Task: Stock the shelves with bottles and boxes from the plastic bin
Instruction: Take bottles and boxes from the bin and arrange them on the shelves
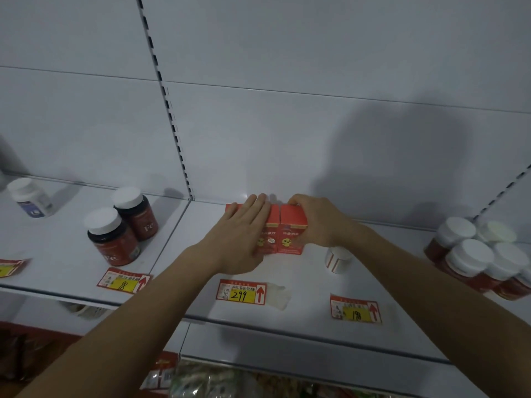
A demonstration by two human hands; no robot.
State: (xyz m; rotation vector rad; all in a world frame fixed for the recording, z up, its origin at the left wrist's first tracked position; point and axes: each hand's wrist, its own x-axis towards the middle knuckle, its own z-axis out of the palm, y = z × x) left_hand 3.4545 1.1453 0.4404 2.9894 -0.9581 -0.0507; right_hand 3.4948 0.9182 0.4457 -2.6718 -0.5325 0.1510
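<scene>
Head view: white shelf (301,271) bears two red boxes (283,234).

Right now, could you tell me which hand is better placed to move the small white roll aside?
The right hand: the small white roll stands just beneath its wrist, while the left hand lies beyond the red boxes.

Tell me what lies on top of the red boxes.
The left hand lies flat across the left red box; the right hand grips the right red box. The left box's top is mostly covered.

Both forearms are bare, with seemingly no rings on the left hand (244,234) or right hand (319,222).
</scene>
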